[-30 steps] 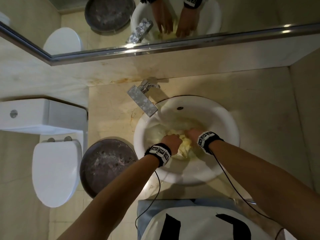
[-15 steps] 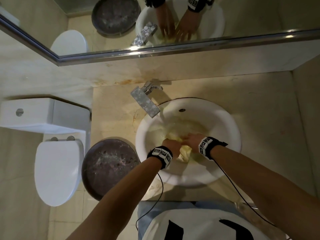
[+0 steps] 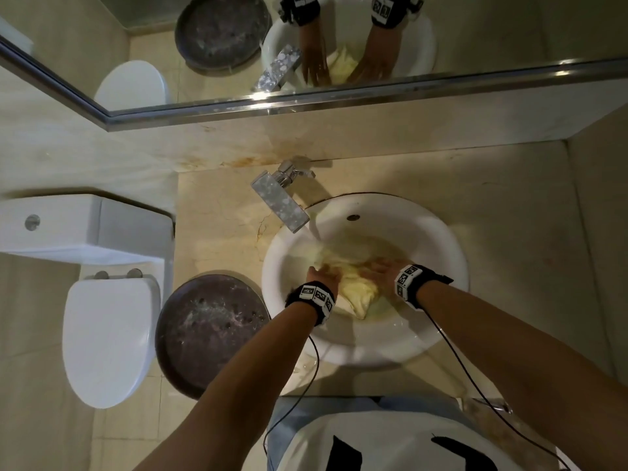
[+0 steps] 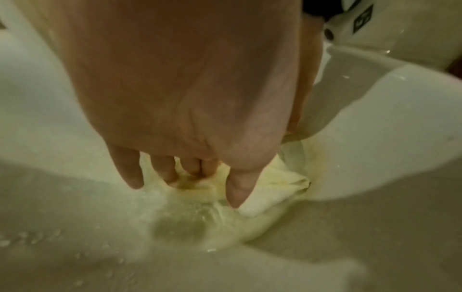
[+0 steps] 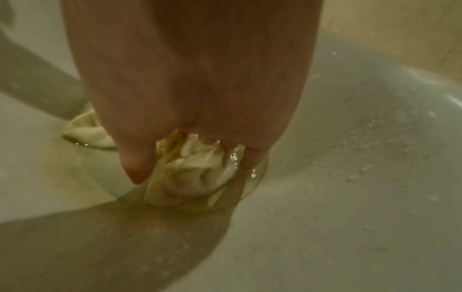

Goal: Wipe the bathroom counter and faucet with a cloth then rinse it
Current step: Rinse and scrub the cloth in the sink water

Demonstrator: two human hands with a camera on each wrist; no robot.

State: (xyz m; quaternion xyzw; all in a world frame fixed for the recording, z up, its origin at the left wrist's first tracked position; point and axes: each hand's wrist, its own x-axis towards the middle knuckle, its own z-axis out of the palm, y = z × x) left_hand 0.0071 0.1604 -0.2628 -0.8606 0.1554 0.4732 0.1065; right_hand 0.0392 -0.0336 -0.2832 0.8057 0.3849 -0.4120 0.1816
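A wet yellow cloth lies in shallow water at the bottom of the white sink basin. My left hand presses on its left part; in the left wrist view the hand has straight fingers with tips on the cloth. My right hand lies over the right part of the cloth. In the right wrist view that hand has a straight thumb, and a bunch of cloth sits between thumb and fingers. The chrome faucet juts over the basin's far left rim.
Beige stone counter surrounds the basin, with a wall close on the right. A dark round lidded bin and a white toilet stand to the left. The mirror runs along the back wall. Wrist cables hang near the front edge.
Both hands went from bunched together gripping the cloth to lying apart with fingers stretched out over it. The cloth is spread wider in the basin.
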